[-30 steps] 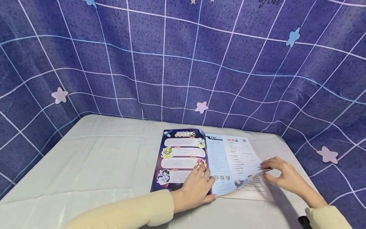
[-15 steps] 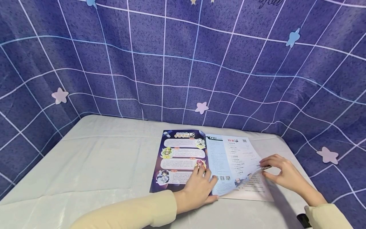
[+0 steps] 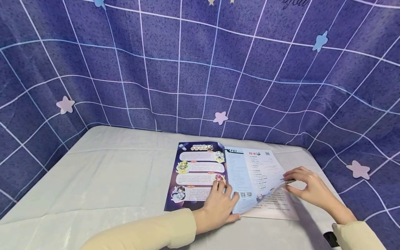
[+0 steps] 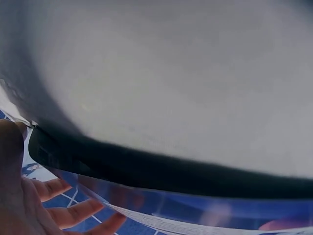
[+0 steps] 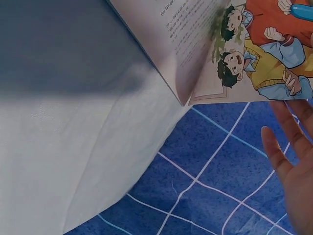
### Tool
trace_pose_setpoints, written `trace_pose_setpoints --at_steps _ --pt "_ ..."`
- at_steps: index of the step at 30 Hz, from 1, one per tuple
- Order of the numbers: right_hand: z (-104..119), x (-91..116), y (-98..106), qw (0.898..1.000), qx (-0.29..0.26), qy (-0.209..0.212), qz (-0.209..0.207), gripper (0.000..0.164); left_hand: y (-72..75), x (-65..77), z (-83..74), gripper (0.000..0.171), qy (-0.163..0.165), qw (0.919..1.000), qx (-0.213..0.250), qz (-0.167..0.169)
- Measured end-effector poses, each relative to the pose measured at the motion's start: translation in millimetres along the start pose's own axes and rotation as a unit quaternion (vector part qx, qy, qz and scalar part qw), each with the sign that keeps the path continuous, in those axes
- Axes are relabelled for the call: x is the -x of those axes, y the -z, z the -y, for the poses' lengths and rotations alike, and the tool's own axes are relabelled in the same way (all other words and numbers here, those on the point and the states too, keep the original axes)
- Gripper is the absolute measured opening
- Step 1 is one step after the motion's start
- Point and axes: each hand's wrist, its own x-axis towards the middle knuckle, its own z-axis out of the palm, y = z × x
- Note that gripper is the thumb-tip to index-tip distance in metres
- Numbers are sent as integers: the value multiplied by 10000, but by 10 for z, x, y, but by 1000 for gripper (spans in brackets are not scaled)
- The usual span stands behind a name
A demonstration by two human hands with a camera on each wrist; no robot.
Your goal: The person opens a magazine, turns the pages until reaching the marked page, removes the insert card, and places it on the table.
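A magazine [image 3: 200, 158] lies spread on the pale cloth in the head view, its left page dark with cartoon figures. My left hand [image 3: 215, 210] rests on it near the spine, fingers loosely spread, thumb by the lower edge. On the right, my right hand [image 3: 307, 185] pinches the outer edge of a contents page [image 3: 240, 173], whose lower corner is raised and curled. Beneath it a pinkish page [image 3: 278, 208] shows. The right wrist view has the lifted page's underside with drawn children [image 5: 264, 63]. The left wrist view shows the magazine's lower edge [image 4: 171, 198] close up.
A pale cloth-covered surface [image 3: 103, 180] bears the magazine. Behind and on both sides hangs a blue curtain [image 3: 162, 69] with a grid and stars. A small dark object [image 3: 330, 239] sits by the right cuff.
My left hand has slid slightly right and nearer to me. The right hand has hardly moved, while the contents page's lower part curls up a little more.
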Motion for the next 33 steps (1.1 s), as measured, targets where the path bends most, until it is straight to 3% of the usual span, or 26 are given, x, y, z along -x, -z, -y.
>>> trace_pose_setpoints --at_steps 16,26,33 --pt "5 -8 -9 9999 -92 93 -85 29 -3 -20 5 63 -139 9995 -31 -289" --pt "-7 21 4 9999 -117 35 -45 30 -21 -29 60 59 -267 9993 29 -275" --pt "-25 37 27 9999 37 -73 -132 39 -48 -33 77 59 -296 9983 41 -507"
